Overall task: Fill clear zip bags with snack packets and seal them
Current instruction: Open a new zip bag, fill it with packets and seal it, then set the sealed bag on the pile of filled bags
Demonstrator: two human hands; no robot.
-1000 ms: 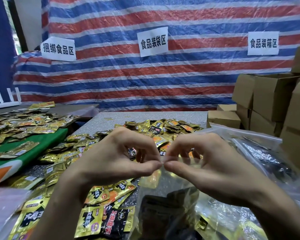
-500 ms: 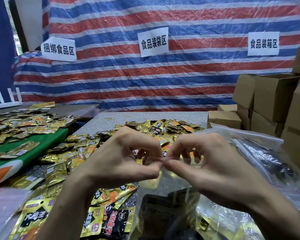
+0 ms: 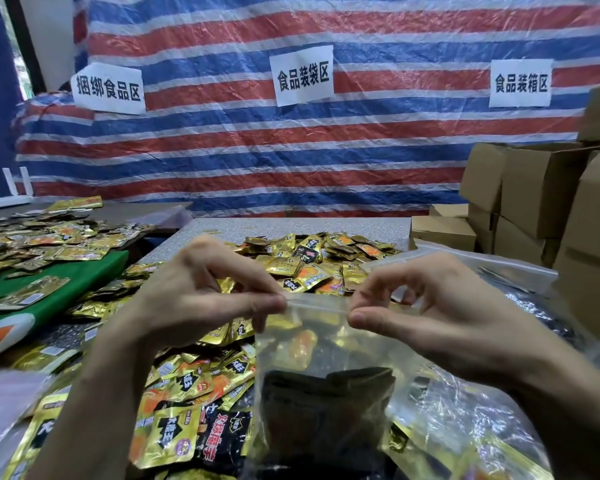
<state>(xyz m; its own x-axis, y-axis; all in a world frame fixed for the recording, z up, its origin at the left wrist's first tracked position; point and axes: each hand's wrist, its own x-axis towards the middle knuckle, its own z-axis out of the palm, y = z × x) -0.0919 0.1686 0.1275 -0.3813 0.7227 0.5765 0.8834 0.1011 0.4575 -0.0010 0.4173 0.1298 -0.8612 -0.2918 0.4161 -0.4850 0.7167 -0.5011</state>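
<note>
I hold a clear zip bag (image 3: 326, 355) upright in front of me, with dark and gold snack packets (image 3: 326, 403) inside its lower part. My left hand (image 3: 201, 296) pinches the left end of the bag's zip strip between thumb and fingers. My right hand (image 3: 426, 306) pinches the strip's right end. The strip runs taut between the two hands. A heap of loose gold and black snack packets (image 3: 194, 407) covers the table (image 3: 291, 226) under and behind the bag.
More clear plastic bags (image 3: 492, 420) lie at the lower right. Cardboard boxes (image 3: 541, 195) are stacked at the right. A second table at the left carries a green sheet (image 3: 66, 285) and more packets (image 3: 42, 240). A striped tarp (image 3: 291, 161) with paper signs hangs behind.
My hands were pinching the zip strip together at its middle. They have slid apart to its two ends, and the bag's top now shows stretched between them.
</note>
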